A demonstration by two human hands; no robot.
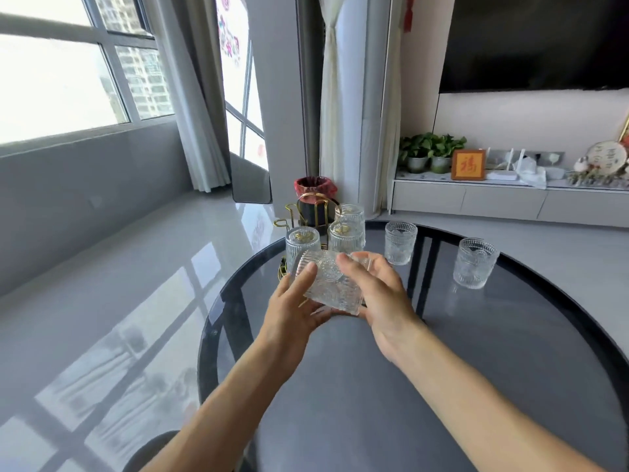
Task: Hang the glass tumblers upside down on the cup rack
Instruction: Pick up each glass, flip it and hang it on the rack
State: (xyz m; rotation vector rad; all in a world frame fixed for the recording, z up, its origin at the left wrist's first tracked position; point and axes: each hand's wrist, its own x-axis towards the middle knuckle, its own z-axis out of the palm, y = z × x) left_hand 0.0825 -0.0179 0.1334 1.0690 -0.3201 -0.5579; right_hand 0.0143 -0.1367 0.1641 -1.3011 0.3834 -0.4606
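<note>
Both my hands hold one ribbed glass tumbler [328, 286] tilted on its side just in front of the gold wire cup rack [299, 212]. My left hand [294, 311] cups it from below and the left. My right hand [377, 294] grips it from the right. Three tumblers hang upside down on the rack: one at front left [302, 245], one in the middle [347, 236] and one behind [350, 212]. Two more tumblers stand upright on the table, one near the rack [400, 242] and one farther right [474, 262].
The rack sits at the far left edge of a round dark glass table [476, 369]. A bin with a red liner [315, 189] stands on the floor behind it. A low cabinet with plants and ornaments [510, 195] runs along the right wall.
</note>
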